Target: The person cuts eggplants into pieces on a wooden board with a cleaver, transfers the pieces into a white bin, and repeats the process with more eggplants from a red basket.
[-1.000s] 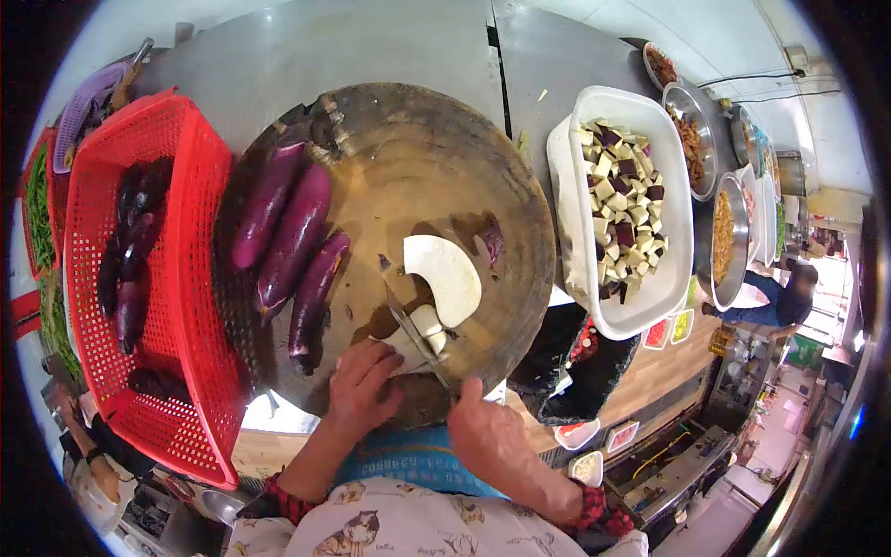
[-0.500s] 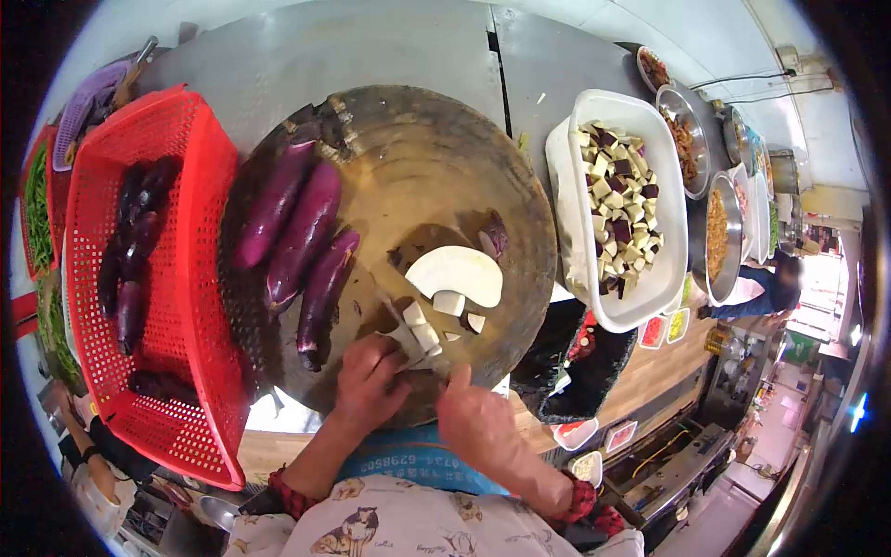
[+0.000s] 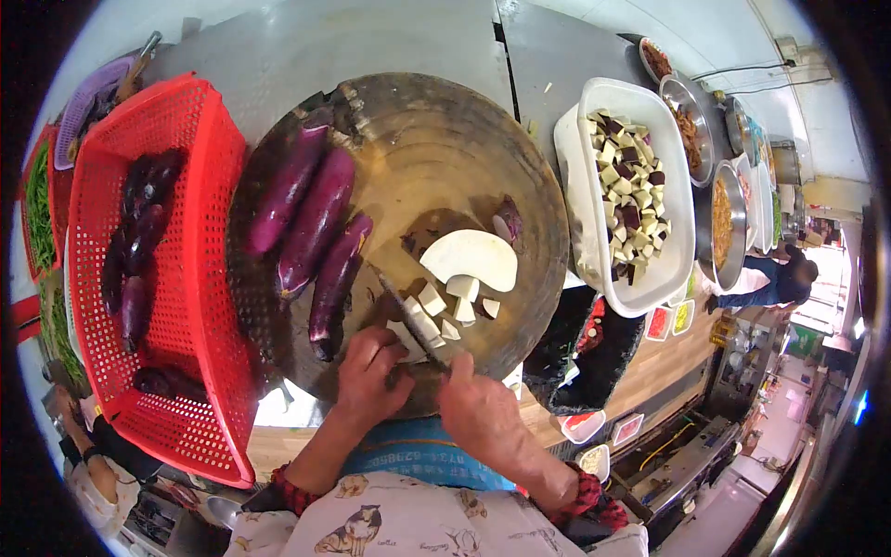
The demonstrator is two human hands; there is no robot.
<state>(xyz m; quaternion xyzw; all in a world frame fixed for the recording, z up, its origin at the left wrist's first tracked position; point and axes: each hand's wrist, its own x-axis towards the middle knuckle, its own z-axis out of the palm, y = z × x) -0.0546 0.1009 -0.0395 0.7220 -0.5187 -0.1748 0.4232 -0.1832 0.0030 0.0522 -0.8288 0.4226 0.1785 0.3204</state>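
Observation:
On the round wooden chopping block (image 3: pixel 445 130), my right hand (image 3: pixel 478 408) is wrapped round the handle of a knife (image 3: pixel 404 306), whose blade points away to the upper left. Left of the blade, my left hand (image 3: pixel 373 373) has its fingers bent against a pale eggplant piece (image 3: pixel 406 342). White cubes (image 3: pixel 432 299) lie right of the blade, beside a large curved eggplant slice (image 3: pixel 471 261). Several whole purple eggplants (image 3: pixel 316 223) rest on the block's left side. A purple end piece (image 3: pixel 508 220) lies near its right edge.
A red basket (image 3: pixel 218 278) with eggplants stands left. On the right is a white tub (image 3: pixel 682 251) of diced eggplant, with metal bowls (image 3: pixel 724 232) beyond it. A black bag (image 3: pixel 548 357) sits below the tub. Another person (image 3: pixel 770 281) is far right; someone's arm (image 3: pixel 91 455) shows lower left.
The knife blade has come down beside the piece under my left fingers, and more cubes lie separated to its right. The view has shifted slightly.

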